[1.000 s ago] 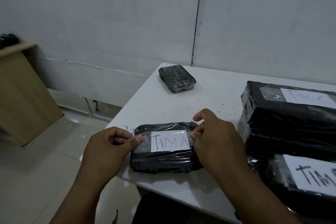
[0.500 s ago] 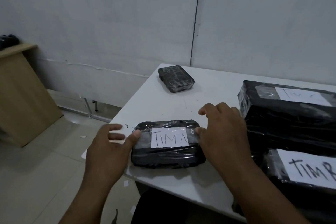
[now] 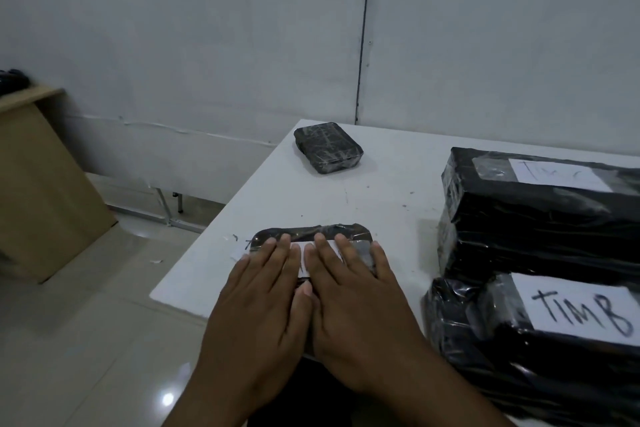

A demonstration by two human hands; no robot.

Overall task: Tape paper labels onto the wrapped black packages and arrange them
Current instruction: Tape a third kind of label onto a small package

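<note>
Both hands lie flat, palms down, side by side on the small wrapped pkg (image 3: 311, 234) at the near-left corner of the white table (image 3: 391, 198); left hand (image 3: 263, 298) has fingers spread wide over the pkg's left half, right hand (image 3: 349, 295) the same over its right half, thumbs touching in the middle; neither grips anything, both just press. Paper label (image 3: 304, 251) on top of that pkg shows only in slivers between the fingers; writing hidden. Another small black pkg (image 3: 328, 147), no label on it, sits at the table's far-left corner, well apart from the hands. On the table's right side, two big black pkgs: the farther one (image 3: 540, 215) w/ a faint label (image 3: 557, 173); the nearer one (image 3: 533, 347) just beside the right forearm, its label (image 3: 581, 308) reading "TIMB". Wooden cabinet (image 3: 41, 191) stands on the floor, well left of the table.
</note>
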